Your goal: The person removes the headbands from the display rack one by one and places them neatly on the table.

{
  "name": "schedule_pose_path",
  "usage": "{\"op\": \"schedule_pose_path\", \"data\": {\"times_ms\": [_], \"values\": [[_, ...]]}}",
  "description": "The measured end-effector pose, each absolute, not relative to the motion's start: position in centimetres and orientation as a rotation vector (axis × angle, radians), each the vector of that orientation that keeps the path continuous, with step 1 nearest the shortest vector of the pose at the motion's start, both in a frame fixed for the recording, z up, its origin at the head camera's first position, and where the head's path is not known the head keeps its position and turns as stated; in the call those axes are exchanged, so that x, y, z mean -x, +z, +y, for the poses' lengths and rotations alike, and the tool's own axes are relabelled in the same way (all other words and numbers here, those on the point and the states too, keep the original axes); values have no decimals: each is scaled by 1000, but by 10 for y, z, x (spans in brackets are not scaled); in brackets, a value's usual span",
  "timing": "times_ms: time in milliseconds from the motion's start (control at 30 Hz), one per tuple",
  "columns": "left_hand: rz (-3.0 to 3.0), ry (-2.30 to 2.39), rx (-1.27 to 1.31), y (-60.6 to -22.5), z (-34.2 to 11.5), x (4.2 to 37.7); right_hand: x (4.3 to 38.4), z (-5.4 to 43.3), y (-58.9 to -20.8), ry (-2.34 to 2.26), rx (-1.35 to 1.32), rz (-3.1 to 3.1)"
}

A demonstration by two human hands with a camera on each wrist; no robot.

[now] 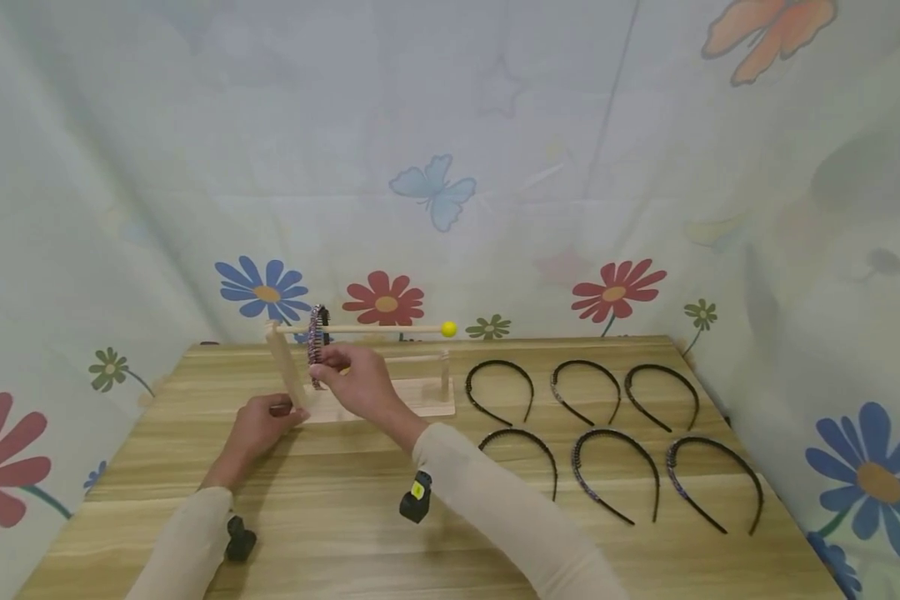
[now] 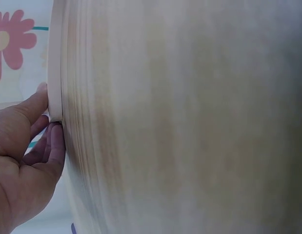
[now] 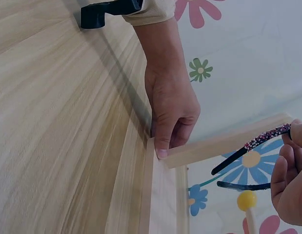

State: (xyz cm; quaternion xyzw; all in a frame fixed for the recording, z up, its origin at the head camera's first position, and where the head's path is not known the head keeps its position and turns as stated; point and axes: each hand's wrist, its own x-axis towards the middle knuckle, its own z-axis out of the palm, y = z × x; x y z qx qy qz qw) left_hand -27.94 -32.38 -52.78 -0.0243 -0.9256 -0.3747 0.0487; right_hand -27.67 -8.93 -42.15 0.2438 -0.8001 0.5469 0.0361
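Note:
A wooden stand [image 1: 287, 367] with a horizontal rod [image 1: 390, 329] stands at the back left of the table. My right hand [image 1: 363, 385] pinches a dark toothed headband [image 1: 316, 337] with a beaded outer side, its arch over the rod near the upright. In the right wrist view, the headband's beaded arm [image 3: 268, 137] and both tips point away from the fingers. Low at the stand's left end, my left hand [image 1: 258, 429] grips the base corner; the left wrist view shows its thumb and fingers about the base edge [image 2: 54, 63].
Two rows of dark headbands lie on the table's right side, such as one at the back [image 1: 501, 363] and one in front [image 1: 615, 433]. A yellow ball [image 1: 448, 329] caps the rod's right end. Printed cloth [image 1: 525, 250] hangs behind the table.

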Motion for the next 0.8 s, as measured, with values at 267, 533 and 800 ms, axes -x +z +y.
{"op": "schedule_pose_path", "data": {"times_ms": [267, 533, 800], "values": [[-2843, -1138, 61, -527, -323, 279, 279, -70, -416, 1635, -797, -2421], [-2869, -1131, 51, -528, -324, 279, 281, -55, -416, 1660, -744, -2433], [-2862, -1103, 63, -529, -324, 280, 282, -42, -407, 1604, -742, -2445]]}}
